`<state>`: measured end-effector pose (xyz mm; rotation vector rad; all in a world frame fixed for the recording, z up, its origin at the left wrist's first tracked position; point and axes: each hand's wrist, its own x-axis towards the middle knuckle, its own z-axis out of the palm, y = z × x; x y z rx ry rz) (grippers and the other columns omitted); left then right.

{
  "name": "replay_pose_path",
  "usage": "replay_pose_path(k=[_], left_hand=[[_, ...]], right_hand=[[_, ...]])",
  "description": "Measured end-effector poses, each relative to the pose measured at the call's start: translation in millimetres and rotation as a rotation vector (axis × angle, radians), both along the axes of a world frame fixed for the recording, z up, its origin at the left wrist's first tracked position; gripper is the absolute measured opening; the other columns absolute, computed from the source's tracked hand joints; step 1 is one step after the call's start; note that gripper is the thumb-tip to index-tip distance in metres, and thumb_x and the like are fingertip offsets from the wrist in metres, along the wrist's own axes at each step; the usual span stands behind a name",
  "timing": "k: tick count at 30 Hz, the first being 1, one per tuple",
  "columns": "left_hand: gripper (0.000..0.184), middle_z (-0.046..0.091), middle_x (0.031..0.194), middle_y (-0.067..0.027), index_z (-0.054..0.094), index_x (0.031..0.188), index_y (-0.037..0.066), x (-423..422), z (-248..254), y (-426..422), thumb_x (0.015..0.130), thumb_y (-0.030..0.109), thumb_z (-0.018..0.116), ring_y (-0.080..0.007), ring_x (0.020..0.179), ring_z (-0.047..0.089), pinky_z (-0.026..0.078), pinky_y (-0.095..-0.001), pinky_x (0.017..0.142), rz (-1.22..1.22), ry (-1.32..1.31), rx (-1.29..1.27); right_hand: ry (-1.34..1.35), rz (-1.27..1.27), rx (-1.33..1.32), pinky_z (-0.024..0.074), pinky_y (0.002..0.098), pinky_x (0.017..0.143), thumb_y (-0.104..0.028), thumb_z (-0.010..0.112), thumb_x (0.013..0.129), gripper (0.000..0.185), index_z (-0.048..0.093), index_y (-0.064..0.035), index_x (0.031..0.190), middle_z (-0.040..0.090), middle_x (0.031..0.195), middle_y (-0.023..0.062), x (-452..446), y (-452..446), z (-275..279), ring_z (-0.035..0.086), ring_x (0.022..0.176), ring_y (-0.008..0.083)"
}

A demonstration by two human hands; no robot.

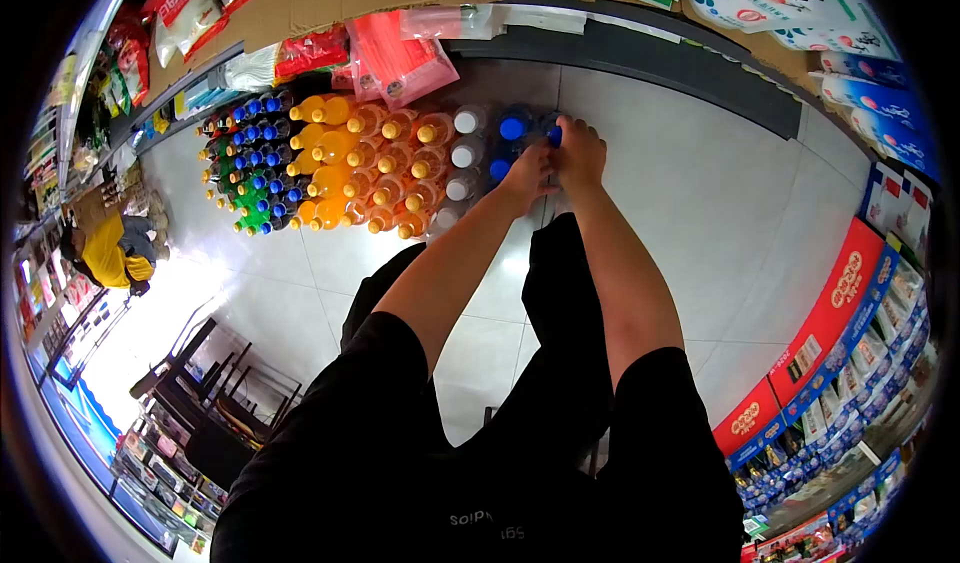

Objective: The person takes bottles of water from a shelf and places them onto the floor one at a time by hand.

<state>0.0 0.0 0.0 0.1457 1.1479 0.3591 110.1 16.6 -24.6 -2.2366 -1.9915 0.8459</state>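
The head view is showing you leaning over bottles standing in rows on the pale tiled floor (700,193). Your right hand (582,155) is bending its fingers inward at the cap of a blue-capped bottle (555,136), apparently gripping it near the top. Your left hand (529,174) is sitting just beside it, fingers partly curled; you are covering that spot, so I cannot tell whether it is holding anything. The bottle is standing at the right-hand end of the group, near other blue-capped bottles (514,128), with white-capped bottles (465,155) and orange-drink bottles (390,164) lining up farther left. A dark shelf edge (680,75) is running beyond them. You are, I judge, positioning or adjusting this end bottle; the next move seems to be calling for keeping it upright, minding the neighbouring bottles and freeing your fingers without tipping it.
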Motion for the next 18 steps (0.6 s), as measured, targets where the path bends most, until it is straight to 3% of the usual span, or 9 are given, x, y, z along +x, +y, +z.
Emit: replay_pose_path(k=[3, 12, 14, 18], left_hand=[[0.058, 0.031, 0.14, -0.0038, 0.021, 0.142, 0.018, 5, -12, 3, 0.087, 0.03, 0.035, -0.0212, 0.126, 0.033, 0.029, -0.0466, 0.101, 0.028, 0.053, 0.028], [0.056, 0.037, 0.134, -0.0006, 0.024, 0.14, 0.026, -1, -14, 10, 0.086, 0.027, 0.034, -0.0173, 0.119, 0.04, 0.035, -0.0429, 0.096, -0.025, 0.032, 0.054], [0.048, 0.043, 0.125, 0.0017, 0.033, 0.135, 0.025, 2, 2, 15, 0.088, 0.031, 0.036, -0.0154, 0.113, 0.042, 0.036, -0.0428, 0.094, -0.014, 0.073, 0.115], [0.044, 0.043, 0.125, 0.0028, 0.039, 0.13, 0.023, -3, 2, 10, 0.089, 0.039, 0.037, -0.0156, 0.114, 0.042, 0.035, -0.0437, 0.095, -0.093, 0.058, 0.13]], right_hand=[[-0.042, -0.006, 0.042, 0.0441, 0.0426, 0.075, -0.028, 0.062, 0.073, 0.032, 0.056, -0.0142, 0.101, 0.06, 0.096, 0.0092, -3, 3, -19, 0.058, 0.091, 0.0282], [0.018, -0.003, 0.132, 0.0462, 0.0414, 0.078, -0.022, 0.06, 0.075, 0.033, 0.057, -0.0166, 0.107, 0.057, 0.104, 0.01, -10, 12, -23, 0.055, 0.099, 0.0288], [-0.037, -0.015, 0.097, 0.0467, 0.0412, 0.079, -0.021, 0.059, 0.077, 0.036, 0.056, -0.0163, 0.112, 0.055, 0.106, 0.0108, -11, 17, -14, 0.054, 0.101, 0.0296], [0.042, -0.131, -0.043, 0.0464, 0.0423, 0.081, -0.021, 0.058, 0.078, 0.038, 0.054, -0.016, 0.115, 0.054, 0.11, 0.0121, -8, 11, 7, 0.053, 0.103, 0.0307]])
